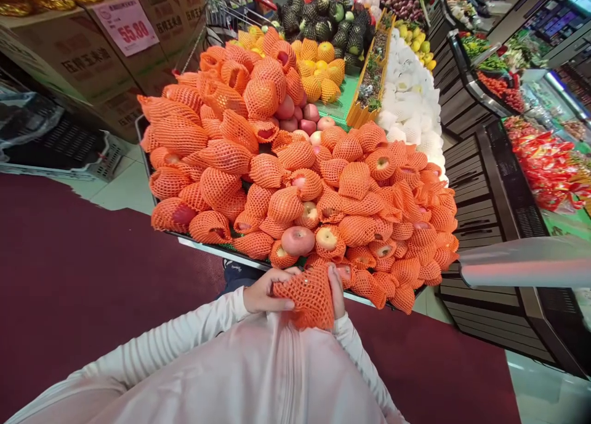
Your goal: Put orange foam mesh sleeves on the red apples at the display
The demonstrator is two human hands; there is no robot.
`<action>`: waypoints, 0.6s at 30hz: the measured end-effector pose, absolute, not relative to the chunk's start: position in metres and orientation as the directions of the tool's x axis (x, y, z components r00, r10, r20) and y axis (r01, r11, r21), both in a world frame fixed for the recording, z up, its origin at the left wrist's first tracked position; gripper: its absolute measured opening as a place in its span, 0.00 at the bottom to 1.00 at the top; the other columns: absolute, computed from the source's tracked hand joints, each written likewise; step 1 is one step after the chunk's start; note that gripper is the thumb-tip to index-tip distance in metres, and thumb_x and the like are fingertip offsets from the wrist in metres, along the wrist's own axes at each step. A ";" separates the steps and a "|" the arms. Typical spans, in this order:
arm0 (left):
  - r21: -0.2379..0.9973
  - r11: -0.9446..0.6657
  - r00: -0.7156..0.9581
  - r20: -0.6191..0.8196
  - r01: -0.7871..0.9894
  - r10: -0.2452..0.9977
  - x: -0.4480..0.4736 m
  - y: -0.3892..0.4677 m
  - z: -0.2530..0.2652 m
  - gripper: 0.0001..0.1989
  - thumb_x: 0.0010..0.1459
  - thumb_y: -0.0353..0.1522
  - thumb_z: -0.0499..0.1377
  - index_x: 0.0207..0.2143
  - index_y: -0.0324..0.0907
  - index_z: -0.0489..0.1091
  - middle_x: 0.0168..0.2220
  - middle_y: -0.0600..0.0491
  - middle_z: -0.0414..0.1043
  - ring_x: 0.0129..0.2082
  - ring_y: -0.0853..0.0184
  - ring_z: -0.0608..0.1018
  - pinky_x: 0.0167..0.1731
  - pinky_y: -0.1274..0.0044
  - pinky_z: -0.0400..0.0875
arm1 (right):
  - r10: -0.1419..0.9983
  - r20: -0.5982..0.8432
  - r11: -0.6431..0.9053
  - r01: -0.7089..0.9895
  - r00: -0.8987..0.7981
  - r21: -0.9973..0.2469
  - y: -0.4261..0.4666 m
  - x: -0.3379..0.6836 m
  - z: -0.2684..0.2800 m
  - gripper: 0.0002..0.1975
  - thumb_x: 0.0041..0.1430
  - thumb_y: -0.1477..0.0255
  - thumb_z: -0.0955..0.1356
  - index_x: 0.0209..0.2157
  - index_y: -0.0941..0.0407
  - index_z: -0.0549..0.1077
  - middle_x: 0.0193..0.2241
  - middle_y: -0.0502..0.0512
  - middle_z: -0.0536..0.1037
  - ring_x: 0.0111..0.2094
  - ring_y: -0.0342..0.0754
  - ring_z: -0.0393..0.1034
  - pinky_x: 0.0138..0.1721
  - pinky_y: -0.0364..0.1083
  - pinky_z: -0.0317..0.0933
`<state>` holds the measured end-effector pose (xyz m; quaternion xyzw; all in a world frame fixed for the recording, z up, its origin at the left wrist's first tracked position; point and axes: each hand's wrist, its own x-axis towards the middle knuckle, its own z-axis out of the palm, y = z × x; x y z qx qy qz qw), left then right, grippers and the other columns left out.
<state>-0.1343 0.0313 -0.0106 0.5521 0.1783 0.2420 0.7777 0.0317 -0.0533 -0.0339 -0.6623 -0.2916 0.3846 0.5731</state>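
Observation:
An orange foam net sleeve [307, 298] is stretched between my two hands, close to my body at the stand's front edge. My left hand [268, 293] grips its left side, the thumb lying across the front. Along the right side, my right hand [338, 292] pinches the net. Whether a fruit sits inside the sleeve I cannot tell. Just beyond my hands lie a bare red apple [298, 241] and an apple half out of its net [327, 238]. Around them spreads a heap of apples in orange foam nets [272, 172].
Cartons [69, 61] with a pink price sign [125, 25] stand at the left, near a black crate [55, 141]. Behind the apples are yellow-netted fruit [321, 73], dark-netted fruit [323, 21] and white-wrapped fruit [409, 98]. A roll of clear plastic bags [526, 263] juts in from the right.

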 end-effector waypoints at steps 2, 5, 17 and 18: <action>0.875 0.422 0.704 -0.144 -0.238 0.696 -0.135 0.036 -0.010 0.19 0.45 0.45 0.67 0.25 0.38 0.69 0.29 0.50 0.68 0.28 0.66 0.71 0.32 0.73 0.68 | 0.885 -0.220 -0.167 -0.160 0.410 -0.973 -0.048 0.022 -0.033 0.27 0.60 0.47 0.60 0.40 0.56 0.74 0.35 0.56 0.78 0.37 0.51 0.72 0.41 0.52 0.69; 0.785 0.525 0.537 -0.301 -0.330 0.788 -0.137 0.048 -0.010 0.20 0.42 0.44 0.68 0.25 0.39 0.65 0.24 0.55 0.65 0.23 0.71 0.67 0.26 0.78 0.63 | 0.975 -0.177 -0.150 -0.186 0.137 -0.971 -0.045 0.010 -0.031 0.30 0.49 0.43 0.67 0.37 0.56 0.75 0.34 0.56 0.77 0.34 0.51 0.72 0.38 0.50 0.69; 0.977 0.202 0.291 -0.174 -0.069 0.941 -0.124 0.103 -0.036 0.19 0.48 0.41 0.65 0.31 0.43 0.58 0.27 0.61 0.58 0.27 0.73 0.64 0.31 0.80 0.59 | 0.794 0.098 -0.189 0.396 0.600 -0.899 0.027 0.037 -0.043 0.15 0.62 0.59 0.61 0.40 0.57 0.67 0.40 0.59 0.74 0.43 0.50 0.68 0.47 0.49 0.62; 0.981 0.187 0.253 -0.170 -0.045 0.952 -0.122 0.109 -0.040 0.19 0.47 0.42 0.65 0.31 0.43 0.59 0.27 0.60 0.59 0.27 0.72 0.66 0.32 0.80 0.61 | 0.817 0.092 -0.193 0.420 0.569 -0.887 0.033 0.039 -0.043 0.15 0.61 0.60 0.61 0.40 0.57 0.68 0.39 0.59 0.74 0.42 0.50 0.68 0.47 0.48 0.62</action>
